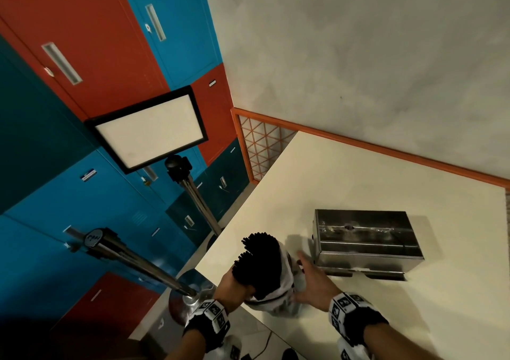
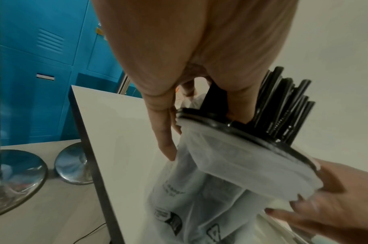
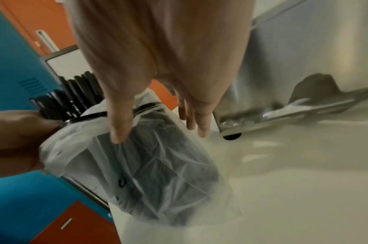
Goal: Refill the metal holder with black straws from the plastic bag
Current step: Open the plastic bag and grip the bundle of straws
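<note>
Left hand: the left hand (image 1: 234, 285) is wrapped round the bundle of black straws (image 1: 258, 266) at the mouth of the plastic bag (image 1: 284, 290); in the left wrist view its fingers (image 2: 164, 132) lie down the bag's near side while the straw ends (image 2: 283, 105) stand up past the palm
Right hand: the right hand (image 1: 314, 285) has straight, spread fingers; in the right wrist view the thumb (image 3: 120, 118) and fingertips (image 3: 199, 122) touch the bag's (image 3: 157, 165) thin film, gripping nothing
Straws: they fan out above the left hand's grip, tilted away from the person; their lower part sits inside the bag below the grip, dark through the plastic
Bag: translucent, printed with black marks (image 2: 172, 221); rolled back at the mouth, bottom end on the table (image 1: 386, 194), between the two hands
Metal holder: the metal holder (image 1: 367, 245) stands on the table just beyond the right hand's fingertips, apart from the straws; its lid looks closed
Around: stanchion posts (image 1: 132, 260) and coloured lockers (image 1: 82, 56) lie on the left hand's outer side
</note>
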`<act>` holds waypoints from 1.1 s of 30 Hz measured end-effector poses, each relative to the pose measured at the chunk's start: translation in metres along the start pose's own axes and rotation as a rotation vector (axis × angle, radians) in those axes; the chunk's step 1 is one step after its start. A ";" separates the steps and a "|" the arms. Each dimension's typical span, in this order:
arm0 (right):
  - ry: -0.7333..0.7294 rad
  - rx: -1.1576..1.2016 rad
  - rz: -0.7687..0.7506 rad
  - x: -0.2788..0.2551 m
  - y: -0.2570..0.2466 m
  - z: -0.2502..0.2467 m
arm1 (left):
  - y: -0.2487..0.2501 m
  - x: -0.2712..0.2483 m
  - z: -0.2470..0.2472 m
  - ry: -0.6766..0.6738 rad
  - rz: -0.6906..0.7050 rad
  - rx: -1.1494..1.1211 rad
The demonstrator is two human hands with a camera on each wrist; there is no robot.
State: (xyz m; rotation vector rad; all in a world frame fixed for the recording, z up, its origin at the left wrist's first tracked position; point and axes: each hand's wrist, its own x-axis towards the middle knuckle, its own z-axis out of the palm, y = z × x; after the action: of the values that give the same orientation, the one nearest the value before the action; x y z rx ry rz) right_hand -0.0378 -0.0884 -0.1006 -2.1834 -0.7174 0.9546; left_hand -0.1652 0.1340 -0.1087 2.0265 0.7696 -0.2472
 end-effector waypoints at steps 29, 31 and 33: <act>0.092 0.218 -0.086 -0.012 -0.019 0.005 | 0.041 -0.014 0.005 -0.274 0.267 -0.165; 0.077 0.261 -0.131 -0.016 -0.029 -0.006 | 0.048 -0.012 0.003 -0.270 0.253 -0.196; 0.076 0.108 -0.258 -0.021 -0.035 -0.019 | 0.055 -0.012 -0.002 -0.275 0.218 -0.191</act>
State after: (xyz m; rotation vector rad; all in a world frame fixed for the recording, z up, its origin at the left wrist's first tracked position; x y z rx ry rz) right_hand -0.0435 -0.0866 -0.0560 -1.9647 -0.8657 0.7554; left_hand -0.1409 0.1096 -0.0640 1.8292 0.3826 -0.3066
